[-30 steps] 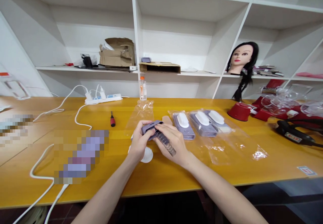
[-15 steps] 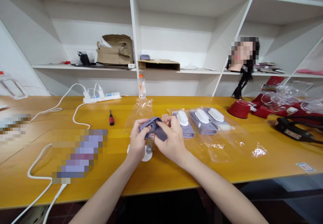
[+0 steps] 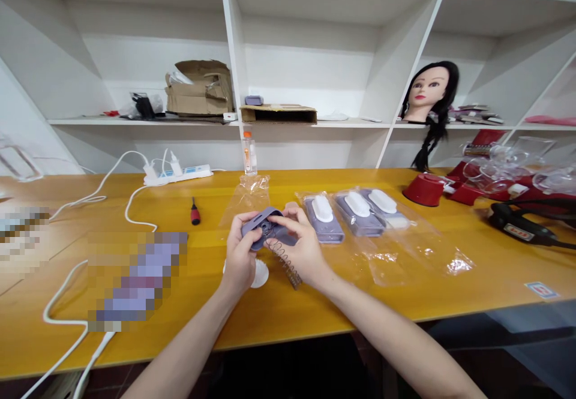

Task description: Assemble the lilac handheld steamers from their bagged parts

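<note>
The left hand (image 3: 239, 252) and right hand (image 3: 300, 250) are close together near the front middle of the desk (image 3: 342, 315), both clamped on a grey plastic housing (image 3: 261, 228), whose middle is partly hidden by the fingers. A coiled spring (image 3: 293, 279) slants down and right from under the housing, its upper end hard to make out. A white disc (image 3: 260, 274) sits partly hidden behind the left hand. Just right of the hands lie three grey packs (image 3: 359, 214) in clear bags. Left of the hands are a screwdriver (image 3: 194, 212) and a pixelated object (image 3: 137, 279) too blurred to identify. A power strip (image 3: 177, 174) lies along the desk's back edge, below white shelves (image 3: 310, 122).
</note>
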Demonstrator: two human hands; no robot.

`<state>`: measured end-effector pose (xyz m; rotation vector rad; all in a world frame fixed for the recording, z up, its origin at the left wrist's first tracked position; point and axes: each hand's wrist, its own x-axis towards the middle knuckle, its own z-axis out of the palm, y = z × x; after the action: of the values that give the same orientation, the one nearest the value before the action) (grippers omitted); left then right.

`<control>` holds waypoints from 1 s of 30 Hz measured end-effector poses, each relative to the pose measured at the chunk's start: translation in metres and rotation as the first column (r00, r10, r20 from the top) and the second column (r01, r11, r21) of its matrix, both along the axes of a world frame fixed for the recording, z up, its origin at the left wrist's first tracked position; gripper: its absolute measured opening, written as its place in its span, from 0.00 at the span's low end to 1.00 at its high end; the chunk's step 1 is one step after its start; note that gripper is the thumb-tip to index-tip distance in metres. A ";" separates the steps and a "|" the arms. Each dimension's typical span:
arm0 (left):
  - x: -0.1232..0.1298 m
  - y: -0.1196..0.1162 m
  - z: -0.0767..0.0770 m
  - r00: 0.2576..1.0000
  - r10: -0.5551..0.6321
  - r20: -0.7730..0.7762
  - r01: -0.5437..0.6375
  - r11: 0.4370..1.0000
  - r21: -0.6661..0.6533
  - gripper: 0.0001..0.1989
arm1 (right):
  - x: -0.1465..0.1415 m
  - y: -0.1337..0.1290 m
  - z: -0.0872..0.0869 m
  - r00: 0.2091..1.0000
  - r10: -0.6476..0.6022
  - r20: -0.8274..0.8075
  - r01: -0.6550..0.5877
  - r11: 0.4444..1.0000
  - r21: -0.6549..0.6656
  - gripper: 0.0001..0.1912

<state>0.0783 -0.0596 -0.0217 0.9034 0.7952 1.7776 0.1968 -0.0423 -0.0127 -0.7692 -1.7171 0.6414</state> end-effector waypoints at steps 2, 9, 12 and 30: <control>0.000 -0.001 0.000 1.000 -0.003 0.029 0.003 1.000 -0.006 0.13 | -0.001 0.001 -0.001 1.000 0.011 -0.012 -0.011 1.000 -0.008 0.17; 0.003 -0.002 -0.002 0.996 0.018 0.093 -0.021 0.999 0.028 0.13 | -0.002 0.000 0.000 1.000 0.017 -0.022 -0.016 1.000 0.027 0.16; 0.003 0.001 -0.002 0.992 -0.018 0.125 0.015 1.000 0.022 0.13 | -0.002 -0.001 0.004 0.999 -0.024 0.048 0.022 0.999 0.038 0.20; 0.002 0.009 -0.003 0.961 -0.118 0.251 0.147 0.984 -0.100 0.09 | 0.007 0.019 -0.002 0.998 -0.041 0.057 0.040 0.999 0.022 0.11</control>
<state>0.0805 -0.0505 -0.0247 0.6296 0.6562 1.6665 0.2034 -0.0234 -0.0145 -0.8120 -1.7531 0.5777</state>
